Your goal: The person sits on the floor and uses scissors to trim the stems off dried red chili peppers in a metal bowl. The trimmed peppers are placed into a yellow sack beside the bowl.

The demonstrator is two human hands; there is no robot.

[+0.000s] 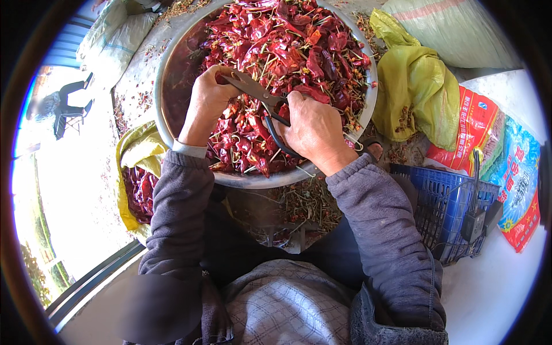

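Observation:
A large metal basin (163, 86) in front of me is heaped with dried red chili peppers (282, 34), many with pale stems. Over the heap, my right hand (318, 131) grips a pair of scissors (256, 89) by dark looped handles, the blades pointing up and left. My left hand (204, 103) is at the blade tips with thumb and fingers pinched together. Whatever sits in that pinch is hidden by the fingers and the blades.
Left of the basin stands a yellow sack (122, 187) of chilies. Cut stems (313, 201) litter the floor below the basin. To the right are a yellow sack (414, 86), a red package (474, 123) and a blue basket (428, 198). White sacks (454, 34) lie behind.

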